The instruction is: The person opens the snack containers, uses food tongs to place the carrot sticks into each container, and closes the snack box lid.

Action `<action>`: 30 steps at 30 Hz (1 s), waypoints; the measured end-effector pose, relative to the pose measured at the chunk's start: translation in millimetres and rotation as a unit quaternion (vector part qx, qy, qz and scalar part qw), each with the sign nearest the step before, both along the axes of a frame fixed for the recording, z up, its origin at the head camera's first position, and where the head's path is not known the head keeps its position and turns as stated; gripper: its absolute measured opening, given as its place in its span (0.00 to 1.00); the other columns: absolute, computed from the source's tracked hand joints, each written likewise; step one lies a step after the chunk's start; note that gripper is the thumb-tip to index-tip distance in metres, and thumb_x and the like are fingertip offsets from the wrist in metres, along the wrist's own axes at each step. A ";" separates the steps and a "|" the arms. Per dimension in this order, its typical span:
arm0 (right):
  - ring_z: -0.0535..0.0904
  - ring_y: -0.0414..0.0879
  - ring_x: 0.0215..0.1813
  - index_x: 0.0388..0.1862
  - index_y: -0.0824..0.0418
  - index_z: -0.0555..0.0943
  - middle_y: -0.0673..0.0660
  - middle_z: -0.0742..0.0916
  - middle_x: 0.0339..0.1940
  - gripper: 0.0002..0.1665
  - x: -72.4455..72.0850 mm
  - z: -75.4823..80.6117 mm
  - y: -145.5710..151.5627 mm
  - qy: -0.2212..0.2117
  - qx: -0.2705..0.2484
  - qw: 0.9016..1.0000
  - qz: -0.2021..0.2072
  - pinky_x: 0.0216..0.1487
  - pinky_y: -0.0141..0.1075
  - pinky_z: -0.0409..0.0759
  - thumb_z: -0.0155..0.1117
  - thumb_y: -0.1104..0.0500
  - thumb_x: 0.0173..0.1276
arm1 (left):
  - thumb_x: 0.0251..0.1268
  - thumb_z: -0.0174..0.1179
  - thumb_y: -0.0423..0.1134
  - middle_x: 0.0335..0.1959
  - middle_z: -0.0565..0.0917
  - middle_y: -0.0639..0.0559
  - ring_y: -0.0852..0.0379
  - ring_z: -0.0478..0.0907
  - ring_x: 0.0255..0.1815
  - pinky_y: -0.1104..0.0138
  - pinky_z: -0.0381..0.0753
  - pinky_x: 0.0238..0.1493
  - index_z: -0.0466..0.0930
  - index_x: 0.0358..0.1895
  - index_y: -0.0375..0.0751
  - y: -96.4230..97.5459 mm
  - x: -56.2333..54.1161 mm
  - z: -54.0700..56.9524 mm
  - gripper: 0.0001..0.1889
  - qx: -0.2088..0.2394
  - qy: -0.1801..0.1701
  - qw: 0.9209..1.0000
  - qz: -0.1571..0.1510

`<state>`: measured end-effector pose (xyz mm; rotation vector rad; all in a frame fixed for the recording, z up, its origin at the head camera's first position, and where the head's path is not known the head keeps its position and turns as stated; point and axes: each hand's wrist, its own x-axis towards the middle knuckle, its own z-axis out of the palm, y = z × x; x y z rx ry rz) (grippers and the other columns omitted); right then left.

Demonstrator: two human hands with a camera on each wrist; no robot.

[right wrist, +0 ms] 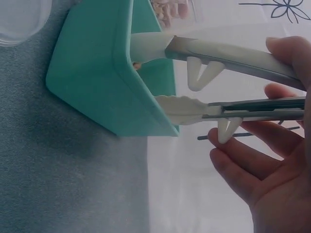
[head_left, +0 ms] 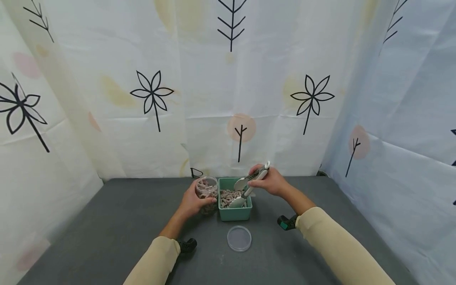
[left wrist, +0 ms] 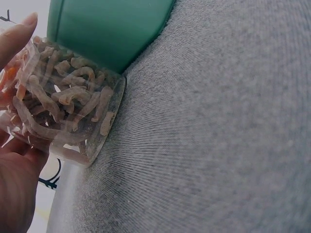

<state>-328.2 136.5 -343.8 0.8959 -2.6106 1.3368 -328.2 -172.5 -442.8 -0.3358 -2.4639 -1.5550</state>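
My left hand (head_left: 192,201) grips a clear plastic jar (left wrist: 104,124) from its left side; brownish, twisted dried strips (left wrist: 73,92) fill much of it. Right beside the jar stands a green rectangular bin (head_left: 235,215) holding more such pieces (head_left: 228,196). My right hand (head_left: 268,181), above the bin's right side, holds a pair of tongs (right wrist: 233,56) with white tips. Their arms are spread apart, and both tips reach down into the bin. Whether a strip lies between the tips is not plain; in the right wrist view the bin's wall hides their ends.
A round clear lid (head_left: 239,238) lies flat on the dark grey table (head_left: 142,237), in front of the bin. Behind the table and at both sides hangs a pale curtain (head_left: 210,91) with plant drawings. Each wrist wears a black camera band.
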 end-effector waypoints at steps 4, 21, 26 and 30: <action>0.78 0.50 0.39 0.51 0.69 0.77 0.66 0.83 0.44 0.20 -0.6 4.5 1.9 -0.008 -0.004 1.000 -0.002 0.40 0.45 0.74 0.70 0.61 0.64 | 0.47 0.78 0.43 0.58 0.74 0.40 0.46 0.75 0.54 0.53 0.77 0.49 0.60 0.73 0.44 0.4 0.5 -0.9 0.48 0.004 -0.002 1.000 -0.001; 0.76 0.48 0.34 0.50 0.67 0.78 0.57 0.82 0.39 0.23 -4.9 14.4 7.7 -0.003 0.052 0.996 0.066 0.37 0.43 0.75 0.73 0.56 0.60 | 0.46 0.78 0.40 0.57 0.75 0.41 0.46 0.76 0.52 0.54 0.77 0.48 0.61 0.72 0.44 0.2 1.4 2.2 0.47 0.012 0.002 1.000 -0.005; 0.76 0.47 0.32 0.49 0.66 0.80 0.57 0.83 0.36 0.21 -1.7 7.7 4.0 -0.003 0.046 0.999 0.018 0.37 0.42 0.74 0.73 0.56 0.61 | 0.46 0.78 0.42 0.56 0.75 0.42 0.47 0.76 0.52 0.54 0.76 0.48 0.62 0.72 0.45 -0.3 -0.2 1.3 0.47 0.008 0.005 1.000 -0.001; 0.78 0.46 0.34 0.47 0.65 0.81 0.55 0.83 0.37 0.18 -0.8 -1.4 3.4 0.011 0.037 0.999 -0.012 0.37 0.41 0.75 0.72 0.57 0.62 | 0.47 0.78 0.42 0.58 0.74 0.42 0.47 0.76 0.52 0.55 0.77 0.48 0.61 0.72 0.46 -0.7 0.3 0.8 0.48 0.005 -0.005 1.000 -0.005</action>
